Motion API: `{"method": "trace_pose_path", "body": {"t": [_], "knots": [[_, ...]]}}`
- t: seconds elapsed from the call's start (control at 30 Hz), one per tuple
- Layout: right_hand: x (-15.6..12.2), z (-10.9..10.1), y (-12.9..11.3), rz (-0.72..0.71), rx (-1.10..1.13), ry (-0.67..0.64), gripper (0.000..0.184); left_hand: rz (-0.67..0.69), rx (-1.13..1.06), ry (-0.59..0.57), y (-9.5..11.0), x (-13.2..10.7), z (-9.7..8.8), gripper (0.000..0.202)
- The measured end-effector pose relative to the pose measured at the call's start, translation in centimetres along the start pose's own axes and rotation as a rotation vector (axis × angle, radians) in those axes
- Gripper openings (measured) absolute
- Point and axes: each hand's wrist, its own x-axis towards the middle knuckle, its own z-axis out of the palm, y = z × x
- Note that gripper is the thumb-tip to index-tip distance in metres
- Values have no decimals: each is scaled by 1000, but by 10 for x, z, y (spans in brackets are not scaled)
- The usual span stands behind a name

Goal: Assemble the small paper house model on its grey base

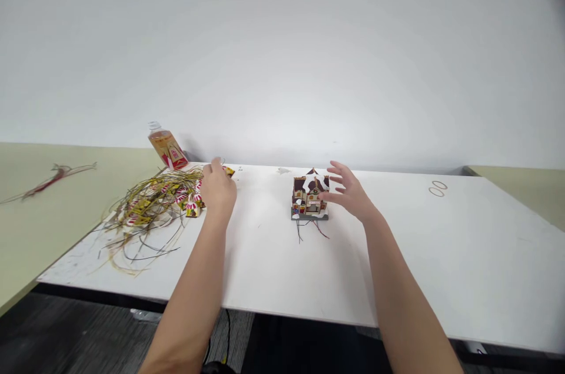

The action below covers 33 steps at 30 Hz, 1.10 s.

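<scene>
A miniature house [310, 197] with a dark, snow-capped roof stands upright on the white table, thin wires coming out from under its front. My right hand [348, 191] is open at its right side, fingers spread and thumb in front of the facade; whether it touches the house I cannot tell. At the right edge of a tangled heap of wired pieces [193, 207], coloured red, white and yellow, is my left hand [218, 188]. Its back faces me and hides most of the fingers. A small yellow and red piece [229, 171] shows just beyond it.
A bottle [168, 147] with an orange and red label leans at the back left, behind the heap. Red and pale wires [59, 175] lie on the greenish table at left. Two thin rings [436, 188] rest on the white table [481, 262] at right. A wall closes off the back.
</scene>
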Motion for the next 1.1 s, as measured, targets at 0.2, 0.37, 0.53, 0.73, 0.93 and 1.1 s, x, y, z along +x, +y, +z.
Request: {"method": "trace_pose_path", "body": {"t": [0.2,0.37,0.53,0.73,0.93,1.1], "knots": [[-3,12,-11,-333,-9,303,44,369,-369,366,11,-9,7,43],[-4,19,-12,-459,-67,362,28,668,-464,442,18,-17,25,26],[-2,26,-12,-579,-68,340,18,895,-452,536,27,-27,29,16],[-3,30,-16,-749,-53,337,8,1171,-372,680,44,-42,17,33],[-7,29,-24,-765,33,221,13,1313,-363,613,63,-66,15,28],[-11,22,-32,-740,54,75,21,1418,-371,503,72,-76,14,19]]}}
